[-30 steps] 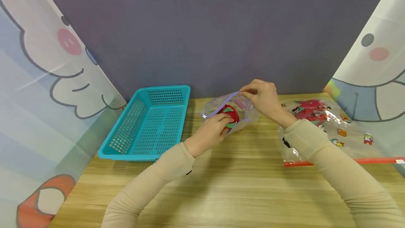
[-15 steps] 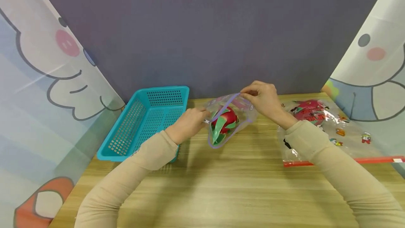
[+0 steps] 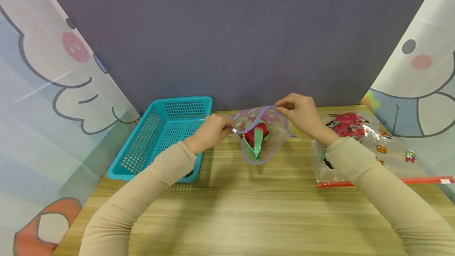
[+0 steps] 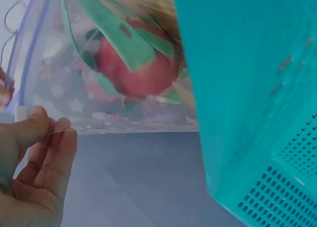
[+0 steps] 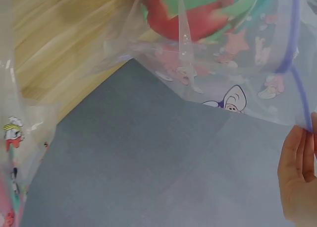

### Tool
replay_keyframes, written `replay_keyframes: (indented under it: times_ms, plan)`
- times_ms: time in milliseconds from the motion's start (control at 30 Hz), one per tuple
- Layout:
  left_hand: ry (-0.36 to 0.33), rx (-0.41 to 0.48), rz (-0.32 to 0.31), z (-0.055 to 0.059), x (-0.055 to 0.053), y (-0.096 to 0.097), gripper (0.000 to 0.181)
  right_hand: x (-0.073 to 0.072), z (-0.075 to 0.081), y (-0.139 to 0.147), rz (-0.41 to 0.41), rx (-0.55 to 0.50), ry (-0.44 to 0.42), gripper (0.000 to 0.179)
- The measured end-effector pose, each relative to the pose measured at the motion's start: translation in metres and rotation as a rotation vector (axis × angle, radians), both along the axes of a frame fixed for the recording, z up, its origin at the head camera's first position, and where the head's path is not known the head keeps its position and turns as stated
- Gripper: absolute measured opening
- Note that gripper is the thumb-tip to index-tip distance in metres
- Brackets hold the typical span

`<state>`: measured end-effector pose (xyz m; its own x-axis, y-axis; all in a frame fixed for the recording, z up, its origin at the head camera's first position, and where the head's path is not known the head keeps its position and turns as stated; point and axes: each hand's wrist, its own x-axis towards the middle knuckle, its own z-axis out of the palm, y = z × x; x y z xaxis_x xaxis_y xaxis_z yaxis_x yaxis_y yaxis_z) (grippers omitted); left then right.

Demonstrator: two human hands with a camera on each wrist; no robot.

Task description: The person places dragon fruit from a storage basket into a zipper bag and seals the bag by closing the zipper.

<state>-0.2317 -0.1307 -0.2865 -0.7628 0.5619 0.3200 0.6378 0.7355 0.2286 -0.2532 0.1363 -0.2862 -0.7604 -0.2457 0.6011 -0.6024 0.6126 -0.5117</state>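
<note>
A clear printed zip bag (image 3: 279,145) with a purple zip edge stands with its mouth gaping in the head view. Inside it lies a red dragon fruit (image 3: 254,135) with green scales, also seen through the plastic in the left wrist view. My left hand (image 3: 213,130) pinches the bag's left corner by the white slider (image 4: 21,113). At the other end of the mouth, my right hand (image 3: 300,114) pinches the purple edge between thumb and fingers.
A turquoise basket (image 3: 122,155) stands left, partly under my left sleeve. On the right lies a second clear bag (image 3: 394,165) with a red zip edge and a pinkish-red thing (image 3: 346,125) inside. A grey panel (image 3: 234,38) rises behind the wooden table (image 3: 270,208).
My left hand has come off the dragon fruit, moved left and taken hold of the bag's slider corner. The mouth has spread wider. My right hand keeps its pinch, shifting slightly right.
</note>
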Motion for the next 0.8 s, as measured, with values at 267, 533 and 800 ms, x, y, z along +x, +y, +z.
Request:
replay_keyframes:
  times_ms: [267,533,800]
  plan:
    - [-0.045,0.088,0.074,0.008,-0.004,-0.003,0.009,0.017,-0.007,0.027,0.037,0.105,-0.191,0.025]
    - [-0.089,0.122,0.099,0.010,-0.005,-0.004,0.006,0.030,-0.030,0.051,0.100,0.350,-0.297,0.042]
    - [-0.096,0.132,0.108,0.009,-0.011,-0.004,0.007,0.028,-0.049,0.045,0.077,0.407,0.016,0.019]
